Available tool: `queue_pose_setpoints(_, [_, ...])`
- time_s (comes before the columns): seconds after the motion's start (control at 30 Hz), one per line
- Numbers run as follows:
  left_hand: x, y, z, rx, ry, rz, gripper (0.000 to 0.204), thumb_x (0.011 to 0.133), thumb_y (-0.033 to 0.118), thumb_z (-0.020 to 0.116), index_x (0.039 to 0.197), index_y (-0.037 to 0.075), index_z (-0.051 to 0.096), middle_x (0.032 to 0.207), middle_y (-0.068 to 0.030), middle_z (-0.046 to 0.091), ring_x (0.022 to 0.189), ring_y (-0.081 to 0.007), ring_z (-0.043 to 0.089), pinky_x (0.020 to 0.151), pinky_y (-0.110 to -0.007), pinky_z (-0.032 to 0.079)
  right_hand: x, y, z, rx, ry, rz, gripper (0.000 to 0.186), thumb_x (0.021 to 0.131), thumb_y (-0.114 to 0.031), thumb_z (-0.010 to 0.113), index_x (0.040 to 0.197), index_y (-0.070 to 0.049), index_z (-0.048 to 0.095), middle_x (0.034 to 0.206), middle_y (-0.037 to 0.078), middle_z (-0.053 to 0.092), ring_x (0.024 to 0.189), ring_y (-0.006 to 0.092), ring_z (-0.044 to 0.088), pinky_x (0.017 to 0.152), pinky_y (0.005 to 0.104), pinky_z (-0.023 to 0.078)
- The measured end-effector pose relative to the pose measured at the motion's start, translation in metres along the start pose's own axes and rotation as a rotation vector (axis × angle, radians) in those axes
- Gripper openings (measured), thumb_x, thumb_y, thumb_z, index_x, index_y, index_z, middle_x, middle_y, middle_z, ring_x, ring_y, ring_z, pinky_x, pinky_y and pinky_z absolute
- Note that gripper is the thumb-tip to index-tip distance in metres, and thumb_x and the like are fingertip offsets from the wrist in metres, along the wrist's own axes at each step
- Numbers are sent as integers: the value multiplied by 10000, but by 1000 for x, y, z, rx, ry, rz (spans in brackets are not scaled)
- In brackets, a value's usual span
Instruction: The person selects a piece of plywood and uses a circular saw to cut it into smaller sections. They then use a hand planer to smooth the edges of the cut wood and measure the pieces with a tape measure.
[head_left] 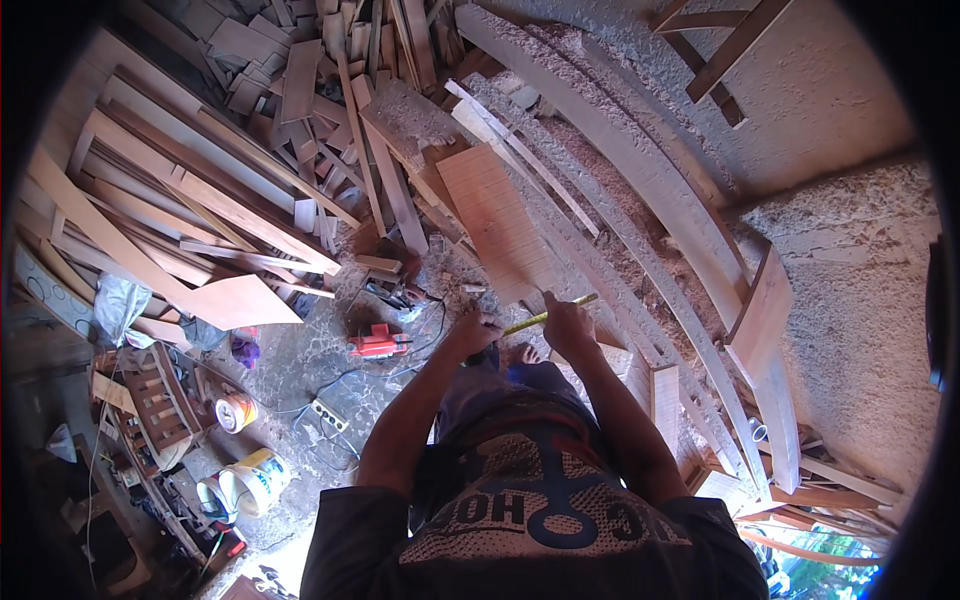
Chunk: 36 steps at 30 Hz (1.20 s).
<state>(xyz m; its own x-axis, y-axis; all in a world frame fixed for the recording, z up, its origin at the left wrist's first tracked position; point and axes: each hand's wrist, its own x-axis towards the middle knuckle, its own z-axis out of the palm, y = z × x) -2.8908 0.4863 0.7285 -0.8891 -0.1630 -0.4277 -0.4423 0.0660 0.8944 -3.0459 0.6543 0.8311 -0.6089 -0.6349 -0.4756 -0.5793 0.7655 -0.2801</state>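
A yellow tape measure blade (527, 323) is drawn out between my two hands, rising slightly to the right. My left hand (479, 329) is closed at the blade's left end; the tape's case cannot be made out there. My right hand (567, 326) is closed around the blade, and a short end sticks out past it. Just beyond my hands lies a wide reddish-brown board (493, 215), its near end close to my right hand's fingers. It rests tilted on dusty timber.
Long curved timber beams (640, 150) run down the right side. Planks (210, 190) and offcuts (250, 50) pile up at the left and far side. On the floor are a red tool (379, 342), a white power strip (329, 414) with cables, and a paint bucket (262, 480).
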Motion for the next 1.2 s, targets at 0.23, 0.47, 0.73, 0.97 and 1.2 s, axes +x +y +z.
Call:
queue_pose_setpoints(0.23, [-14,38,0,-281,-25,-225,355,990,343,560,1042,8,663,769,-34,622,697,-131,592,647,-296,484,-62,17,-19,350,268,-208,464,876,-95,511,1339,-73,526,960,238,678,892,394,675,718,535,530])
queue_pose_setpoints(0.47, [13,113,81,-799,143,-219,497,1012,503,485,1274,86,545,899,-18,548,801,-136,554,736,-322,494,-105,16,1,1254,185,-38,616,958,-410,596,1438,-50,458,1203,186,620,1053,270,625,871,392,508])
queue_pose_setpoints(0.73, [6,162,198,-338,-144,19,630,1027,489,446,1512,110,316,1410,-120,471,1321,-224,447,1093,-375,349,-179,110,26,1325,553,227,637,927,-455,654,1400,-58,495,1169,158,624,1045,220,630,867,350,500])
queue_pose_setpoints(0.97, [-16,129,171,3,-250,-76,616,1046,443,412,1535,96,271,1471,-138,432,1362,-237,410,1085,-404,331,-328,264,85,556,917,1042,637,780,-351,754,1328,-130,515,1218,202,525,1148,410,530,925,511,474])
queue_pose_setpoints(1.2, [-24,106,139,-14,-131,-107,572,1033,403,444,1504,109,309,1338,-92,496,1174,-241,547,921,-385,436,-387,310,161,396,762,1099,663,808,-402,737,1373,-180,469,1360,190,471,1243,423,483,975,538,447])
